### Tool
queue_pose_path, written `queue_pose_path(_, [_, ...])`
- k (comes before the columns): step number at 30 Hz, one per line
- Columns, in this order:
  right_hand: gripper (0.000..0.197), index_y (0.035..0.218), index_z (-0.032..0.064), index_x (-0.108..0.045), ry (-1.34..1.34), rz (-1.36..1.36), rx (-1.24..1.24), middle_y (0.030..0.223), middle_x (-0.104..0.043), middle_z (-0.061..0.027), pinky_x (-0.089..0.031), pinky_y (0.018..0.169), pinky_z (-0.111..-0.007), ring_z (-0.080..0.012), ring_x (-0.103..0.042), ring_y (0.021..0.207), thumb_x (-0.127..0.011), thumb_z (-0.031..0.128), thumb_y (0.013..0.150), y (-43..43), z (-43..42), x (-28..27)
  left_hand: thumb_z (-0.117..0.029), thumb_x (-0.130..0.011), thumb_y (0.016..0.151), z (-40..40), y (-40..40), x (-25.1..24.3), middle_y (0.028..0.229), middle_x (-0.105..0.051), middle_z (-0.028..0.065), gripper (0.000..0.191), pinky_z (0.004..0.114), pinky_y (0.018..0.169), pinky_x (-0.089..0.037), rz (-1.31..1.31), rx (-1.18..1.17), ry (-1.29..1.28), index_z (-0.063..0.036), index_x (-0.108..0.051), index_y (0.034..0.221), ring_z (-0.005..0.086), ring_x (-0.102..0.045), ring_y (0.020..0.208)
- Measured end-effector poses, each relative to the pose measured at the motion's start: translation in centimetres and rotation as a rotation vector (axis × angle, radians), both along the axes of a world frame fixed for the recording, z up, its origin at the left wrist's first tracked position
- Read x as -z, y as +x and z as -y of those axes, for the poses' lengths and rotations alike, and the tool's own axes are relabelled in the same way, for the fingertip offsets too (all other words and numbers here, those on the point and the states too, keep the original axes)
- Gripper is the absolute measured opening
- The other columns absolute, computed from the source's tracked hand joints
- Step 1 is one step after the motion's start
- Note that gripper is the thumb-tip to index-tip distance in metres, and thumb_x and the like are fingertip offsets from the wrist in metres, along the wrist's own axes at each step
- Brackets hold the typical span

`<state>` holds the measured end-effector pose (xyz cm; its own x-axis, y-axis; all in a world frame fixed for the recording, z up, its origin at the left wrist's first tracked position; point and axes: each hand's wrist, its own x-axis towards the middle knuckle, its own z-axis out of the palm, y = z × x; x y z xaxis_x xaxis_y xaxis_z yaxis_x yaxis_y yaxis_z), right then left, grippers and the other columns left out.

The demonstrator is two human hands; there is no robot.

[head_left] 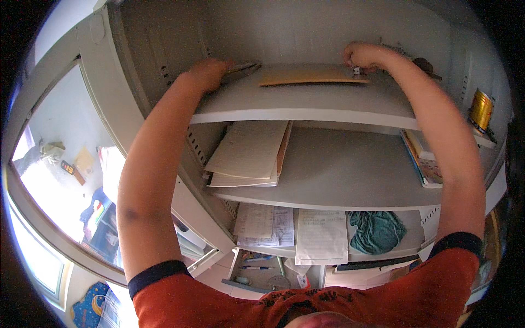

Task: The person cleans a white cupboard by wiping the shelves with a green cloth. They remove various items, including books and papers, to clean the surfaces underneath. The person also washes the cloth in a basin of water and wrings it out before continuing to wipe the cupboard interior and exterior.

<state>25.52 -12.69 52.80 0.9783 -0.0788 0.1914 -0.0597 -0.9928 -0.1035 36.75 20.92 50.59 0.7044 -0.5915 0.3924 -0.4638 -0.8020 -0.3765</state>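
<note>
Both my arms reach up to the top shelf (311, 98) of a metal cabinet. At its left side my left hand (209, 74) is closed around a thin, flat object (242, 68) whose kind I cannot tell. A flat tan board or folder (311, 77) lies between my hands. My right hand (359, 56), its fingers curled, is over the right end of that flat piece, beside a small whitish item (357, 71). Whether my right fingers grip anything cannot be made out. Small dark objects (424, 65) lie behind my right forearm.
A gold can (480, 110) stands at the far right. Papers (248, 149) and books (422, 162) lie on the middle shelf. Below are loose sheets (322, 235), a green cloth (375, 231) and an open drawer (246, 285). A glass-paned door (92, 78) stands open at left.
</note>
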Motion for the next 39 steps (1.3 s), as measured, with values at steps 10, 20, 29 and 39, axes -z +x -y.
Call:
queue_pose_path(10, [0.030,0.098,0.0028,-0.062,-0.039,0.217,-0.351,0.082,-0.064,-0.0068,-0.046,0.070,-0.034,-0.0179,-0.056,0.075,-0.060,0.029,0.085,-0.6,-5.1,1.8,-0.002,-0.053,0.082,-1.7,4.1,-1.7,0.115,-0.057,0.0163,0.038,0.044,0.088,-0.046,0.027,-0.079,-0.229,-0.0104,-0.054,0.119,0.0327,-0.056,0.106])
queue_pose_path(20, [0.019,0.097,0.0035,-0.062,-0.101,0.151,-0.541,0.090,-0.064,-0.0093,-0.046,0.075,-0.035,-0.0216,-0.059,0.082,-0.063,0.013,0.081,8.5,-5.7,1.4,-0.007,-0.059,0.076,0.3,-0.2,-1.0,0.109,-0.060,0.0159,0.042,0.043,0.086,-0.047,0.021,-0.018,0.023,-0.0138,-0.056,0.117,0.0345,-0.058,0.101])
queue_pose_path(29, [0.017,0.078,0.0005,-0.058,-0.282,0.385,-0.408,0.085,-0.063,-0.0153,-0.046,0.070,-0.039,-0.0263,-0.061,0.080,-0.068,0.014,0.075,12.1,-6.5,1.8,-0.013,-0.063,0.077,0.9,0.1,-1.8,0.120,-0.056,0.0119,0.037,0.042,0.090,-0.045,-0.115,-0.074,-0.020,-0.0115,-0.060,0.115,0.0302,-0.055,0.107])
queue_pose_path(39, [0.015,0.073,-0.0001,-0.056,-0.070,0.324,-0.498,0.070,-0.060,-0.0084,-0.046,0.061,-0.034,-0.0175,-0.058,0.064,-0.068,0.009,0.076,11.7,-6.5,1.5,-0.015,-0.076,0.068,0.7,1.8,-1.9,0.113,-0.060,0.0110,0.044,0.041,0.088,-0.045,-0.254,0.033,-0.051,-0.0110,-0.062,0.110,0.0291,-0.056,0.106])
